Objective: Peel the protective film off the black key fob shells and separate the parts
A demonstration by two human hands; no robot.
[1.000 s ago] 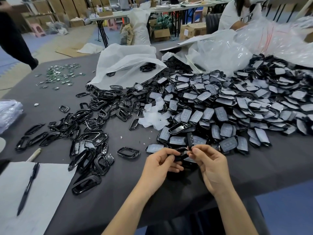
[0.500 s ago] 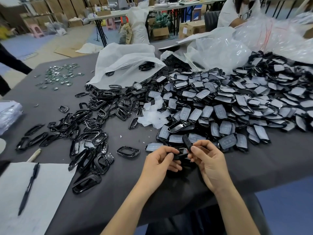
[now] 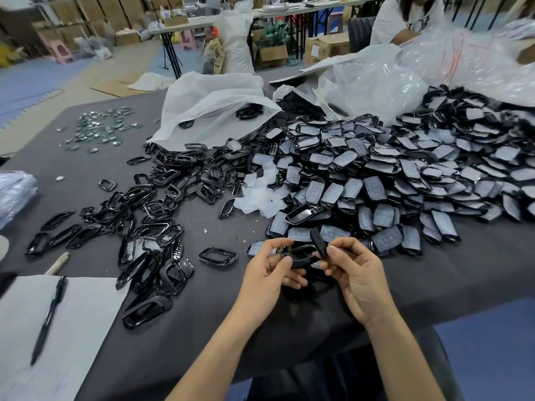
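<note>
one black key fob shell [image 3: 301, 256] is hovering over the worktop's [image 3: 202, 308] 6 o'clock edge, the left hand [image 3: 269, 270] gripping it while the right hand [image 3: 356, 276] is pinching a dark insert [image 3: 318, 241] at its right end. film-covered shells [image 3: 376, 180] are piling at 2 o'clock, bare frames [image 3: 157, 211] at 9 o'clock.

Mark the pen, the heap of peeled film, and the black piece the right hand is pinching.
pen [image 3: 47, 321]: head view, middle of the barrel.
heap of peeled film [image 3: 260, 195]: head view, centre of the heap.
black piece [image 3: 317, 239]: head view, its exposed upper end.
</note>
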